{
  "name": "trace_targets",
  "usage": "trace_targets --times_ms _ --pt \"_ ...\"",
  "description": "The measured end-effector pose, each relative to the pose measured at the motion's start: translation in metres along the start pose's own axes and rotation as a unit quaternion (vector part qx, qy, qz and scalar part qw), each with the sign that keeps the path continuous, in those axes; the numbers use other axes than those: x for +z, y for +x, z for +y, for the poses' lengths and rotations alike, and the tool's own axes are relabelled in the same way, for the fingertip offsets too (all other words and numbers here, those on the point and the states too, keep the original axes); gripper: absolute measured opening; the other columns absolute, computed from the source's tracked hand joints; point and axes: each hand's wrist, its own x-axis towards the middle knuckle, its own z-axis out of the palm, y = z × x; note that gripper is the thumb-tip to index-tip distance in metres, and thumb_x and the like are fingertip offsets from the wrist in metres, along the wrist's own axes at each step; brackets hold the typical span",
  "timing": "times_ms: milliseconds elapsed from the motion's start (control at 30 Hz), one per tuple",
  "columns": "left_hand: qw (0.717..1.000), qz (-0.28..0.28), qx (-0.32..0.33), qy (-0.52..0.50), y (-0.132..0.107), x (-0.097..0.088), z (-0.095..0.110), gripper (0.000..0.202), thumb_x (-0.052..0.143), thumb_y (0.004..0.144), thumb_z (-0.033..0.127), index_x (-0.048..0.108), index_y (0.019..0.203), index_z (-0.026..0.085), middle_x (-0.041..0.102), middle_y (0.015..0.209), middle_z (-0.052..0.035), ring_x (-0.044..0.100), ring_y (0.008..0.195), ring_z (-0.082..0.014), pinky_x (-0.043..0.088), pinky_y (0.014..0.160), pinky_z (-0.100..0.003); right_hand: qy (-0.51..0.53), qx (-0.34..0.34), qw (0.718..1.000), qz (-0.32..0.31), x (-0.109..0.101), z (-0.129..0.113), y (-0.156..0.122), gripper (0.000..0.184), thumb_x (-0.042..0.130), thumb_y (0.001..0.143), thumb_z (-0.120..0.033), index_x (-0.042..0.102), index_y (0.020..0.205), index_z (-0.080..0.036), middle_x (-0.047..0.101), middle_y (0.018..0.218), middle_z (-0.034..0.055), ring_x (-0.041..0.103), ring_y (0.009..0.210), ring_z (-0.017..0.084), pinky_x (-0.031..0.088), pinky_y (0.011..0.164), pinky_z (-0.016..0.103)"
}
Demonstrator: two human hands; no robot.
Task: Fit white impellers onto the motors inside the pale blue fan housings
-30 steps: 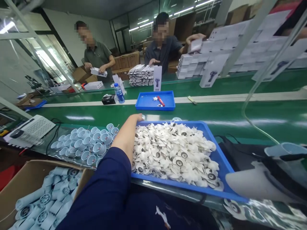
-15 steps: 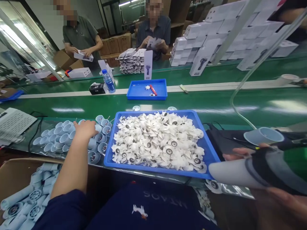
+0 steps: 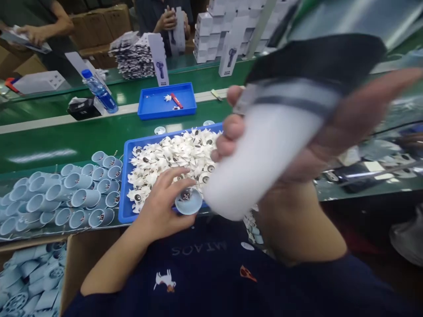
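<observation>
My left hand (image 3: 161, 204) is closed around a light-blue cup-shaped housing (image 3: 188, 207), its open end facing me. Small metal-coloured parts show inside the housing. Close to the camera, my right hand (image 3: 307, 163) grips a thick white cylindrical tool with a black band (image 3: 254, 163), blurred by motion. Its rounded white end points down and left, just beside the housing; I cannot tell whether they touch. Behind both hands lies a blue tray (image 3: 124, 193) heaped with white fan blades (image 3: 168, 154), several with dark round centres.
Rows of light-blue housings (image 3: 77, 180) lie at left. Below them stands a cardboard box (image 3: 71, 264) holding more blue parts. Farther back are a small blue tray (image 3: 142, 105), a water bottle (image 3: 101, 92) and stacked white boxes (image 3: 205, 35). Two people handle boxes across the green bench.
My left hand has come from the rows of housings to the front of the tray, now with one housing. My right hand has raised the white tool inward and up. The view has shifted.
</observation>
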Motion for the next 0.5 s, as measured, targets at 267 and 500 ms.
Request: trace_targets --times_ms 267,500 --pt "0.996 0.0 -0.004 -0.089 0.008 0.017 0.02 0.038 0.083 0.072 0.041 0.06 0.093 0.02 0.067 0.087 -0.0014 0.062 0.075 -0.019 0.047 0.066 -0.03 0.035 -0.07 0.997 -0.008 0.013 0.021 -0.009 0.059 0.083 0.065 -0.066 0.064 0.102 -0.024 0.066 0.077 0.0013 0.066 0.069 0.021 0.06 0.063 0.035" --pt "0.995 0.022 -0.002 -0.099 0.011 0.021 0.025 0.032 0.081 0.072 0.038 0.057 0.083 0.019 0.062 0.076 0.0005 0.056 0.066 -0.0154 0.044 0.06 -0.027 -0.013 -0.084 0.996 -0.005 0.014 0.019 -0.022 0.066 0.072 0.069 -0.081 0.066 0.109 -0.029 0.064 0.077 0.0016 0.066 0.072 0.025 0.058 0.064 0.04"
